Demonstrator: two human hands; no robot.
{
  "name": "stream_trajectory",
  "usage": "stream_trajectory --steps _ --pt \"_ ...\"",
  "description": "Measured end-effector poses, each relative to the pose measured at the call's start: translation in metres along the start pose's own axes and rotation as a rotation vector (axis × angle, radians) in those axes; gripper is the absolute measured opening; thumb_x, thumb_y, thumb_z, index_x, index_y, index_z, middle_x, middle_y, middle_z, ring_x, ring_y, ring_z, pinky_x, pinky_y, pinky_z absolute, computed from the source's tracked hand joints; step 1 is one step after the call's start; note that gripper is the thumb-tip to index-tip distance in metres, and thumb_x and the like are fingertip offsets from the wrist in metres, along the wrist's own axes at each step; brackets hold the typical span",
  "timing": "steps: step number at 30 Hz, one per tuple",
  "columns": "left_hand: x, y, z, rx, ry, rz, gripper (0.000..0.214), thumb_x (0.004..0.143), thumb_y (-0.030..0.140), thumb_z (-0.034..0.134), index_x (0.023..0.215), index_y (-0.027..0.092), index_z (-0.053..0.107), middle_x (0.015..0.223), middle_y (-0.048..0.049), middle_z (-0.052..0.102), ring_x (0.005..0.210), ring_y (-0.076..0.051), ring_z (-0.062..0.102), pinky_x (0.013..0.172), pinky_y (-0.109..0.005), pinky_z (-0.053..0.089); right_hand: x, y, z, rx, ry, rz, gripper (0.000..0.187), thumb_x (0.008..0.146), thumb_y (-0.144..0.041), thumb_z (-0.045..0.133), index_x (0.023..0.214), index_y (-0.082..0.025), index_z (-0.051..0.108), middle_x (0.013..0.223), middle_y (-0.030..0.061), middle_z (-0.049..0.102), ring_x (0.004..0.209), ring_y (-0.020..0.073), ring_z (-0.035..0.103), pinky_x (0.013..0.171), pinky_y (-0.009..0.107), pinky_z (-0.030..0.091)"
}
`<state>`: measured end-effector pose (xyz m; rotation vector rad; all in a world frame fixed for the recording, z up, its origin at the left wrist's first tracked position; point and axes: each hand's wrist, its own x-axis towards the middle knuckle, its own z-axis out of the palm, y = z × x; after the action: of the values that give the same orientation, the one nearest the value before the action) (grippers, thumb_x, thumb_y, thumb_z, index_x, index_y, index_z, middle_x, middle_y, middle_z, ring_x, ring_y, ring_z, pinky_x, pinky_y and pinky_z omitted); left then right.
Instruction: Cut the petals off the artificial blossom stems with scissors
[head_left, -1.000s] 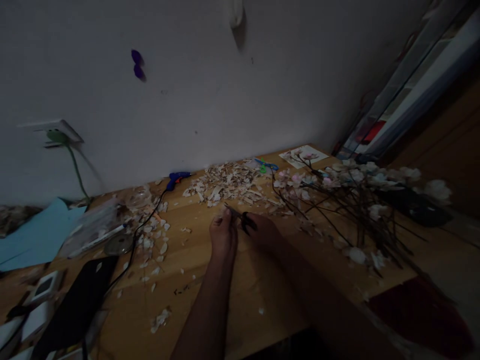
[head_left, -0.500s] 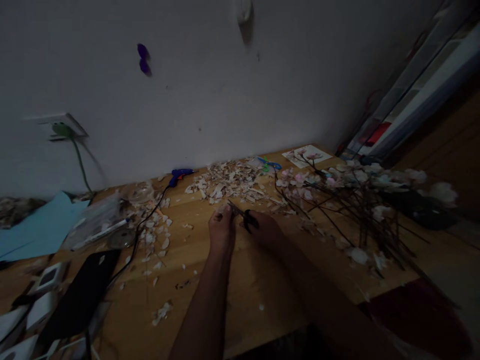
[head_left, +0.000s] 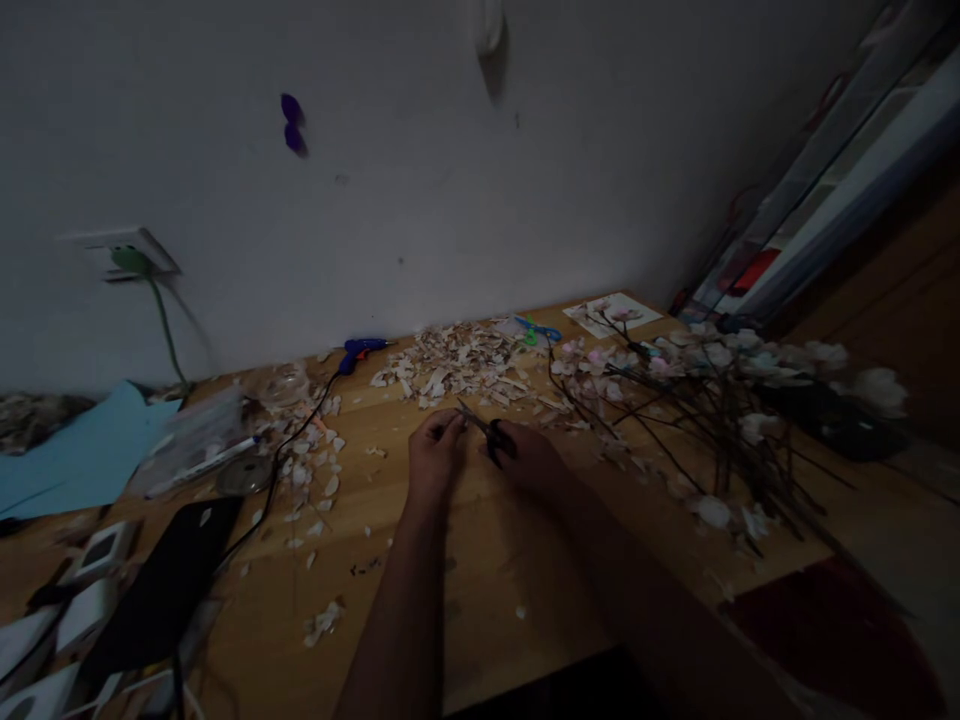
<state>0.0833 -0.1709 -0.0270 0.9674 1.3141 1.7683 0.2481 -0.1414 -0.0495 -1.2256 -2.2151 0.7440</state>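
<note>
My right hand (head_left: 534, 458) grips black-handled scissors (head_left: 480, 420), their blades pointing up and left towards the fingertips of my left hand (head_left: 432, 456). Those fingertips are pinched together close to the scissor tips; whatever they hold is too small and dark to make out. Just beyond both hands spreads a heap of pale, curled scraps (head_left: 465, 362) on the wooden table (head_left: 517, 560). The heap looks like dried petals or shavings.
Right of my arms lie dark branches with pale blossoms (head_left: 712, 350). A blue glue gun (head_left: 360, 352), its cord trailing left, rests by the wall. Blue-green scissors (head_left: 536, 330) and a flower picture (head_left: 615, 312) are at the back. At left are a black phone-like slab (head_left: 169, 580) and blue paper (head_left: 82, 455).
My left hand has shifted slightly left, and its fingers sit a little apart from the scissors. The right hand and scissors are nearly where they were. The view has moved slightly.
</note>
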Motion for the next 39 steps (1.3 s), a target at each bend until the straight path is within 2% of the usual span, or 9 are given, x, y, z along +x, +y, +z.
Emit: stream_trajectory --steps 7,15,21,24,26,30,33,36,39 --pt "0.001 0.002 -0.001 -0.039 0.007 -0.031 0.005 0.067 0.018 0.078 0.067 0.017 0.074 0.073 -0.0049 0.069 0.070 -0.015 0.061 0.070 -0.025 0.046 -0.001 0.002 0.002 0.019 0.028 -0.012 0.018 0.088 -0.038 0.059 0.096 -0.022 0.059 0.093 0.0046 0.066 0.082 0.0184 0.059 0.069 0.026 0.038" --pt "-0.001 0.000 -0.002 0.182 -0.048 0.068 0.011 0.074 0.026 0.069 0.067 0.018 0.069 0.074 -0.0025 0.066 0.074 -0.016 0.060 0.073 -0.026 0.045 0.000 0.002 -0.001 0.006 0.017 -0.036 0.018 0.086 -0.038 0.062 0.087 -0.021 0.057 0.081 0.0019 0.063 0.072 0.0154 0.054 0.063 0.024 0.034" --pt "0.002 -0.005 -0.005 0.216 -0.061 0.052 0.013 0.074 0.028 0.068 0.066 0.018 0.067 0.069 -0.0016 0.065 0.070 -0.016 0.058 0.071 -0.027 0.045 0.000 0.003 -0.001 -0.006 0.024 -0.047 0.021 0.087 -0.042 0.061 0.089 -0.021 0.058 0.084 0.0030 0.064 0.075 0.0160 0.056 0.066 0.024 0.036" --pt "0.003 -0.008 -0.007 0.182 -0.070 0.008 0.012 0.072 0.027 0.070 0.067 0.017 0.068 0.067 -0.0012 0.064 0.068 -0.015 0.057 0.068 -0.026 0.044 0.000 0.005 0.000 -0.018 0.000 -0.030 0.019 0.087 -0.040 0.061 0.090 -0.021 0.059 0.085 0.0031 0.065 0.076 0.0163 0.057 0.065 0.024 0.036" --pt "0.002 -0.010 -0.006 0.100 -0.080 -0.071 0.013 0.070 0.028 0.074 0.070 0.016 0.069 0.067 -0.0009 0.064 0.065 -0.013 0.056 0.066 -0.024 0.044 0.001 0.008 0.001 -0.029 -0.008 -0.026 0.016 0.088 -0.036 0.060 0.095 -0.022 0.061 0.090 0.0039 0.067 0.080 0.0172 0.059 0.068 0.024 0.037" --pt "-0.004 -0.014 0.002 -0.329 -0.077 -0.308 0.028 0.062 0.031 0.084 0.081 0.015 0.069 0.072 -0.0001 0.066 0.066 -0.010 0.059 0.068 -0.022 0.046 0.002 0.014 0.004 -0.061 -0.019 -0.004 0.020 0.086 -0.027 0.058 0.105 -0.021 0.064 0.101 0.0069 0.069 0.089 0.0196 0.061 0.076 0.026 0.040" --pt "-0.010 -0.015 0.012 -0.547 -0.063 -0.376 0.032 0.058 0.029 0.087 0.080 0.015 0.068 0.077 -0.0007 0.066 0.072 -0.010 0.062 0.076 -0.023 0.049 0.002 0.015 0.004 -0.046 -0.016 -0.002 0.025 0.085 -0.024 0.057 0.109 -0.020 0.063 0.106 0.0079 0.069 0.092 0.0203 0.061 0.079 0.027 0.041" --pt "-0.012 -0.015 0.016 -0.507 -0.050 -0.344 0.031 0.060 0.031 0.086 0.078 0.015 0.067 0.076 -0.0018 0.067 0.071 -0.010 0.061 0.074 -0.023 0.049 0.001 0.013 0.004 -0.027 0.000 -0.009 0.022 0.087 -0.027 0.056 0.107 -0.020 0.062 0.102 0.0069 0.069 0.091 0.0196 0.061 0.077 0.026 0.042" --pt "-0.010 -0.012 0.011 -0.285 -0.052 -0.256 0.026 0.064 0.033 0.083 0.074 0.014 0.068 0.070 -0.0009 0.065 0.064 -0.010 0.057 0.065 -0.023 0.046 0.000 0.010 0.001 -0.048 -0.004 -0.017 0.018 0.087 -0.031 0.057 0.102 -0.021 0.062 0.097 0.0058 0.068 0.084 0.0182 0.060 0.071 0.025 0.040"
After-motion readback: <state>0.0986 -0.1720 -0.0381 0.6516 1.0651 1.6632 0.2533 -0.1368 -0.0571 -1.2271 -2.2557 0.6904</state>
